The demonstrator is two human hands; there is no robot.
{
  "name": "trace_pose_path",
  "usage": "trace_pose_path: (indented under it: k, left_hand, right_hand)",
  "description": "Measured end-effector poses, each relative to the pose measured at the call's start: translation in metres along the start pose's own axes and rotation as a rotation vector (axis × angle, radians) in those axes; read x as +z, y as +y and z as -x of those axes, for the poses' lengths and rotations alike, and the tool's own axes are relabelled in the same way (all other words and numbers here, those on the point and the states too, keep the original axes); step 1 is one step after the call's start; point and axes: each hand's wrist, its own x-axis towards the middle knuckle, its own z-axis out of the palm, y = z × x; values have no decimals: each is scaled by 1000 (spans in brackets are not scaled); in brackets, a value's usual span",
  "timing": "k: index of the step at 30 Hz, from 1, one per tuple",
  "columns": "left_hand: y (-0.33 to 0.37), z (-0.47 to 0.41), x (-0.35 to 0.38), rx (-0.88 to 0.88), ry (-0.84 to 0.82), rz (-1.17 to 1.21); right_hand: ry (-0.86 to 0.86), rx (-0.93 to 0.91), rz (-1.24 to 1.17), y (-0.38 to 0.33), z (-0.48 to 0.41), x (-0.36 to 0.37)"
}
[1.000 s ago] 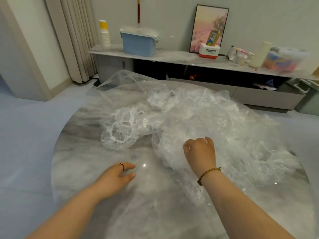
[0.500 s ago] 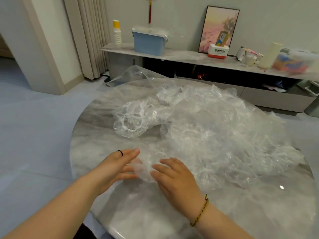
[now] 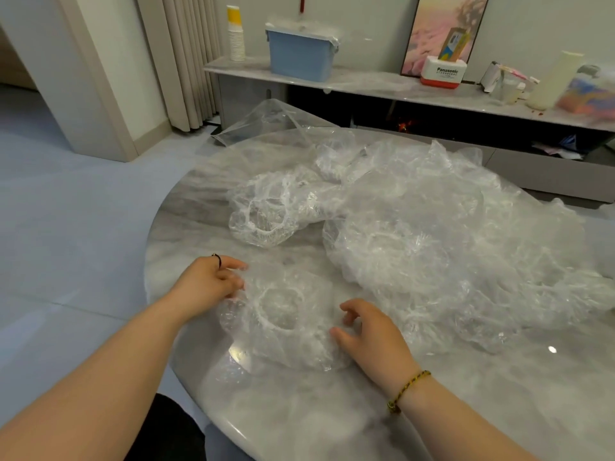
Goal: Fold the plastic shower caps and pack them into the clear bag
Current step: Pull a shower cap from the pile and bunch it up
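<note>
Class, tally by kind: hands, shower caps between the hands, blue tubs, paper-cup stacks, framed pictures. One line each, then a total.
Hands: 2, the left hand and the right hand
Shower cap between the hands: 1
Blue tub: 1
Paper-cup stack: 1
Framed picture: 1
Total: 6

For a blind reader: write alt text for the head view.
A person's left hand and right hand hold opposite edges of one clear shower cap on a marble table. More caps lie heaped behind it.
</note>
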Motion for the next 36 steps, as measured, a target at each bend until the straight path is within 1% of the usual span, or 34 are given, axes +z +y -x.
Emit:
trace_pose_path:
  k: [2, 5, 6, 7, 8, 10, 11, 12, 14, 16, 17, 19, 21, 23, 24, 25, 27, 29, 31, 33, 34, 36]
  left_hand:
    - [2, -1, -6, 9, -31, -2]
    - [1, -3, -17, 56, 16, 26]
    - [1, -4, -20, 61, 27, 30]
    - [0, -5, -20, 65, 27, 24]
    - [0, -6, -19, 74, 16, 9]
    - [0, -7, -13, 105, -31, -52]
    - [-1, -8, -10, 126, -55, -87]
    - [-2, -9, -6, 150, -70, -121]
    - [-3, -12, 1, 192, -67, -189]
    - [-4, -14, 7, 235, -32, -264]
    - [-3, -15, 10, 257, -1, -297]
    - [-1, -17, 9, 278, 111, -321]
    - [0, -19, 3, 265, 251, -309]
    - [0, -19, -2, 279, 348, -300]
    - [1, -18, -4, 305, 365, -290]
    - [2, -14, -4, 330, 357, -278]
    - [3, -4, -3, 370, 260, -251]
    - [5, 12, -1, 410, 86, -237]
    - [9, 29, 5, 418, -154, -296]
    - [5, 40, 14, 389, -365, -508]
    - [0, 43, 21, 394, -411, -650]
    - [-12, 48, 35, 438, -420, -861]
  right_hand:
    - [-24, 24, -84, -3, -2, 2]
    - [-203, 144, -393, -10, 0, -5]
    - [-236, 154, -434, -12, 2, -9]
    - [-215, 126, -420, -12, 2, -9]
    - [-121, 43, -332, -13, 1, -8]
    - [174, -252, -31, -14, -3, -3]
    - [258, -401, 113, -14, -6, 4]
    - [288, -510, 235, -12, -7, 12]
    - [306, -573, 338, -13, -9, 23]
    - [307, -584, 339, -10, -10, 26]
    - [310, -595, 338, -5, -9, 27]
    - [311, -615, 344, -2, -7, 24]
    - [320, -577, 363, -2, -6, 21]
    - [343, -485, 344, -7, -3, 16]
    - [358, -397, 315, -9, -1, 14]
    - [357, -269, 250, -10, -1, 11]
    - [253, 1, 47, -12, -2, 7]
    - [232, 99, -155, -8, -2, 7]
    - [254, 155, -311, -8, -2, 6]
    - [259, 192, -412, -12, -1, 4]
    - [259, 200, -441, -13, 0, 5]
    - [253, 208, -468, -13, 2, 4]
